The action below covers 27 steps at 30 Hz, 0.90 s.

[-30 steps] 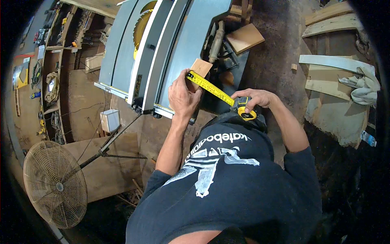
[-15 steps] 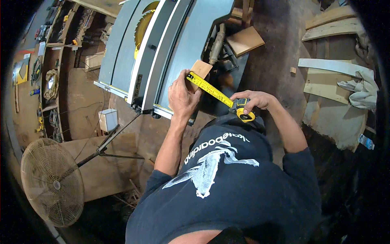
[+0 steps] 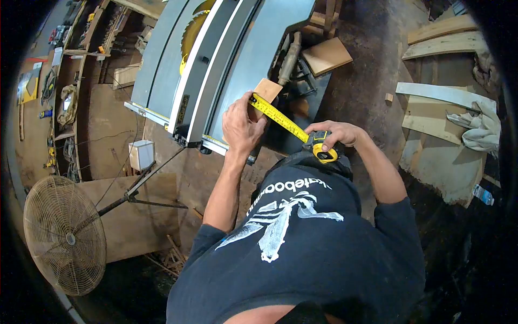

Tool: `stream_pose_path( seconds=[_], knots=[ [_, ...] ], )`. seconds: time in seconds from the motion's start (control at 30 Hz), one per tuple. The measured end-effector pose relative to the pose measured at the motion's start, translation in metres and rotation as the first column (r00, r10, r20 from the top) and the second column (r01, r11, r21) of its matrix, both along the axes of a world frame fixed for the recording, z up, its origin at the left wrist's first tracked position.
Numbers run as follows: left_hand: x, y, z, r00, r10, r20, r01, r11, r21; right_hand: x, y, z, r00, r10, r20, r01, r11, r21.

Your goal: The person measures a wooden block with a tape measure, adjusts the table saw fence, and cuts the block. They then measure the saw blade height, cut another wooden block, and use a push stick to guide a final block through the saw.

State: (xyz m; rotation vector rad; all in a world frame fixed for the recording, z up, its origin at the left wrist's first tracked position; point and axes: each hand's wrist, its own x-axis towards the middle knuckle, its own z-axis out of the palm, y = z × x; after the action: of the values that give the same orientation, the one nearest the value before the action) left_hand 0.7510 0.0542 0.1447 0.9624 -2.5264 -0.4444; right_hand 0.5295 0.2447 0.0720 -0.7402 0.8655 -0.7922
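Two hands are closed, the left hand (image 3: 240,128) on a wooden block (image 3: 267,89) beside the table saw (image 3: 270,38), the right hand (image 3: 342,133) on a tape measure (image 3: 324,154) whose free end (image 3: 255,100) could slip if either grip shifts

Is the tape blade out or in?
Out: the yellow blade spans from the tape case in the right hand to the wood piece in the left hand.

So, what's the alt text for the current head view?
The right hand grips a yellow tape measure, its tape drawn out to a wooden piece that the left hand holds beside a table saw. A round fan stands at frame left; boards lie at frame right.
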Motion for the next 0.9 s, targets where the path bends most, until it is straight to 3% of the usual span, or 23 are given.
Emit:
stream_pose_path(
  seconds=[0.07, 0.13, 0.23, 0.67, 0.9],
  knots=[
    [-0.0003, 0.0003, -0.0006, 1.000, 0.005, -0.005, -0.005, 1.000, 0.015, -0.0004, 0.0002, 0.0006, 1.000, -0.003, -0.007, 0.002, 1.000, -0.015],
    [0.0000, 0.0012, -0.0031, 1.000, 0.014, -0.014, -0.015, 0.997, -0.073, -0.0005, 0.0013, 0.0016, 1.000, -0.012, -0.017, 0.012, 1.000, 0.010],
    [-0.0013, 0.0040, 0.0026, 0.999, 0.043, 0.004, -0.042, 0.999, -0.011, -0.0021, 0.0002, 0.0006, 1.000, -0.002, -0.025, 0.003, 1.000, 0.023],
    [-0.0034, 0.0004, -0.0004, 0.999, 0.023, -0.026, -0.024, 0.999, -0.032, -0.0060, -0.0005, -0.0030, 0.998, 0.011, -0.064, -0.011, 1.000, 0.001],
    [-0.0062, 0.0035, 0.0041, 0.997, 0.017, -0.081, -0.020, 0.999, -0.038, -0.0072, -0.0021, 0.0012, 0.999, 0.021, 0.030, -0.024, 0.994, 0.104]
  ],
)
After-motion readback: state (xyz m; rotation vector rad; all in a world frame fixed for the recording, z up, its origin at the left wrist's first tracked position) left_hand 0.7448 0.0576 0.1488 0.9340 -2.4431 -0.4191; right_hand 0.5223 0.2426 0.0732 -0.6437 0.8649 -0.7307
